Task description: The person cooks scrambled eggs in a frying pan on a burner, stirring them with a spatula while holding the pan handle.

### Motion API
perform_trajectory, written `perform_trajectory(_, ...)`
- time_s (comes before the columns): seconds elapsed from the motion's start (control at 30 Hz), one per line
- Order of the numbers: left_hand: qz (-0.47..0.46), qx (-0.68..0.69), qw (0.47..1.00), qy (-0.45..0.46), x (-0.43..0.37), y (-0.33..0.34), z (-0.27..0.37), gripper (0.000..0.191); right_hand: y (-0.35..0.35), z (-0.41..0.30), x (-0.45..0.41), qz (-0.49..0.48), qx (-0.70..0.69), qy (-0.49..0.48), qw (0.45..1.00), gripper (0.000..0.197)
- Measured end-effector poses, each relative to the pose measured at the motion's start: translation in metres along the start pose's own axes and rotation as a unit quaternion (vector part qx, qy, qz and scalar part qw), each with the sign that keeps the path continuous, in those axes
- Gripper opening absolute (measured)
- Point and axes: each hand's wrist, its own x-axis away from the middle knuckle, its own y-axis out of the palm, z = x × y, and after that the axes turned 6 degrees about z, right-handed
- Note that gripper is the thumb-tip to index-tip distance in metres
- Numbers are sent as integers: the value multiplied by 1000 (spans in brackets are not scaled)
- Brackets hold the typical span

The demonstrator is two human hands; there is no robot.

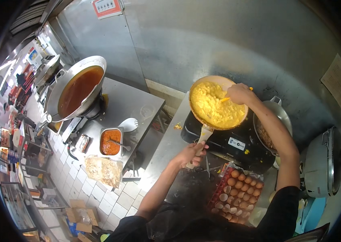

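Scrambled eggs (212, 107) fill a light-coloured frying pan (195, 86) over a black portable stove (218, 140). My left hand (193, 155) is closed around the pan's pale handle (205, 133). Above the pan's right side, my right hand (239, 94) grips an orange-yellow utensil (225, 99), whose lower end is hidden in the eggs. A metal pot (282, 116) with brown contents stands right of the pan, partly behind my right forearm. Below the stove lies a red tray of eggs (217, 196) with whole brown eggs and broken shells, and scissors (208, 171) lie to its left.
On the left steel table (128, 90) stand a large wok of reddish-brown liquid (81, 90), a metal container of orange-red sauce (110, 145), a slotted spoon (131, 124) and a plastic bag (104, 171). A large lidded cooker (318, 163) is at right. A steel wall (170, 45) rises behind the stove.
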Motion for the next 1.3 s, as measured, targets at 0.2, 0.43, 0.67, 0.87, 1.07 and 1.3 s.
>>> perform_trajectory(0.2, -23, 24, 999, -2, -9, -6, -6, 36, -65, -28, 53, 25, 110, 16, 994, 14)
perform_trajectory(0.43, -35, 70, 997, -8, -13, -11, -9, 31, -129, -56, 102, 76, 92, 119, 986, 15)
perform_trajectory(0.67, -76, 82, 993, -29, -18, -12, -13, 30, -33, -129, 62, 42, -186, 166, 968, 18)
perform_trajectory(0.87, -51, 124, 991, 14, -17, -12, -27, 32, -3, -176, 9, 72, -63, 304, 948, 15)
perform_trajectory(1.07, -59, 130, 990, -2, -18, -5, -28, 29, -4, -125, 19, 18, 47, 369, 928, 19)
perform_trajectory(1.3, -86, 160, 983, -18, -16, -17, -18, 24, -113, -157, 44, 65, -28, 315, 946, 21)
